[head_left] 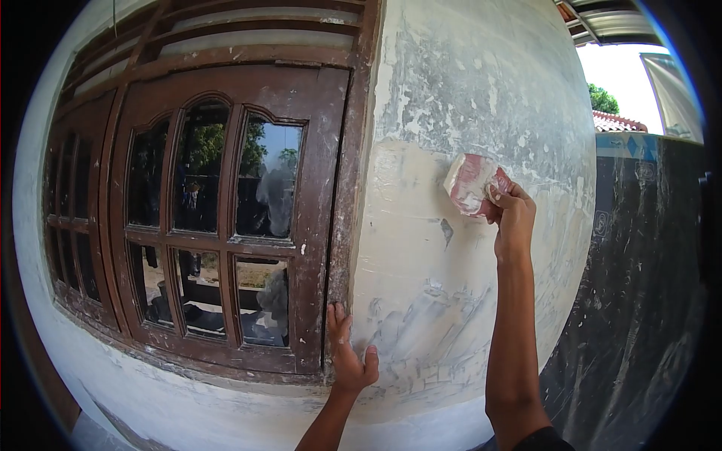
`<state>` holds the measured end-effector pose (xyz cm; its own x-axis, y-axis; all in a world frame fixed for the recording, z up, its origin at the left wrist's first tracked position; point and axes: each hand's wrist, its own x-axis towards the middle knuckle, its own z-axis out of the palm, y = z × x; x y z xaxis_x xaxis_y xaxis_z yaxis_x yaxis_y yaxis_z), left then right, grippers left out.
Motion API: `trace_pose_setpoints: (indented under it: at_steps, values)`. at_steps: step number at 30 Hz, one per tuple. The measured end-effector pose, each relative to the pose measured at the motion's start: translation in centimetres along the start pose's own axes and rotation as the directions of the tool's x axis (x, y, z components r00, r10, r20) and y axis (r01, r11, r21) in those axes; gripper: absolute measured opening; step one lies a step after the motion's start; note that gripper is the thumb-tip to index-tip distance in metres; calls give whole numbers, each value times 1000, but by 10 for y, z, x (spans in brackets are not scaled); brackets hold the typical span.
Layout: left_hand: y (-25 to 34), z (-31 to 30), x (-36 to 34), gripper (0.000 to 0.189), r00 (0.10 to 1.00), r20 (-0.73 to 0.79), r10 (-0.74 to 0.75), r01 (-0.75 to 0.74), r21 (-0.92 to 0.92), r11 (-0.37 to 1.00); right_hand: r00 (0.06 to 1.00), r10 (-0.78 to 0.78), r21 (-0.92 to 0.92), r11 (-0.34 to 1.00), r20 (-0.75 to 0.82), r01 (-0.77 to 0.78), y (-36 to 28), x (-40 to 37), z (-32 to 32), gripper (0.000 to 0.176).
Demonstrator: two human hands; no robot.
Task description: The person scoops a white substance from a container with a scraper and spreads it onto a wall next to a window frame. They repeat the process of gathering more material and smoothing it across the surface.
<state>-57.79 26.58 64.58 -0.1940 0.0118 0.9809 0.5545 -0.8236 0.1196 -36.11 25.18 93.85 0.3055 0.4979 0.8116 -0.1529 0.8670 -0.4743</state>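
Observation:
My right hand [514, 210] is raised in front of the wall [406, 203], its fingers and thumb closed on one edge of a flat red putty spreader [471, 184]. White paste is smeared over the spreader's face, and its far edge overlaps the wall where a cream coat meets bare grey. Lower down, my left hand [352, 353] is open with the thumb apart. Its fingertips are at the brown wooden window frame [342, 248], and the palm is over the wall's edge. Beneath the spreader, the cream coat has a small dark patch [447, 233] and greyish streaks.
Brown window shutters with glass panes [203, 169] fill the left side, reflecting trees and ground. To the right stands a dark, scuffed panel [632, 286] with a blue strip on top. A metal roof [609, 19] overhangs at the upper right, with roof tiles [618, 123] beyond.

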Motion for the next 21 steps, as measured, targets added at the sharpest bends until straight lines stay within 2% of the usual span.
trace_pose_setpoints:
  at_steps: [3, 5, 7, 9, 13, 16, 20, 21]
  values:
    - [2, -1, -4, 64, 1000, 7, -29, 29, -12, 1000, 978, -18, 39, 999, 207, 10, -8, 4, 51, 9]
    - [3, -3, -1, 64, 1000, 20, -17, 17, 28, 999, 973, 32, -51, 998, 228, -21, -11, 1, 84, 5]
    - [4, -3, 0, 63, 1000, 20, -19, 18, 30, 999, 973, 62, -87, 995, 224, -43, -3, 4, 86, 3]
    - [4, -3, -1, 63, 1000, 21, -20, 19, 29, 999, 988, 116, -170, 981, 101, -98, 16, 15, 60, 2]
    - [3, -2, -2, 63, 1000, 22, -22, 22, 9, 1000, 988, 144, -69, 987, -55, -148, 34, 19, -25, 9]
    - [1, -1, -1, 64, 1000, 20, -15, 15, 0, 1000, 993, 106, -12, 994, -53, -107, 24, 10, -31, 11]
    - [1, -1, -2, 64, 1000, 10, -24, 24, -11, 1000, 968, 80, -20, 997, 238, -77, 5, -5, 40, 9]
    - [1, -1, -2, 64, 1000, 12, -27, 27, -11, 1000, 960, 100, -50, 995, 260, -91, -1, -11, 59, 10]
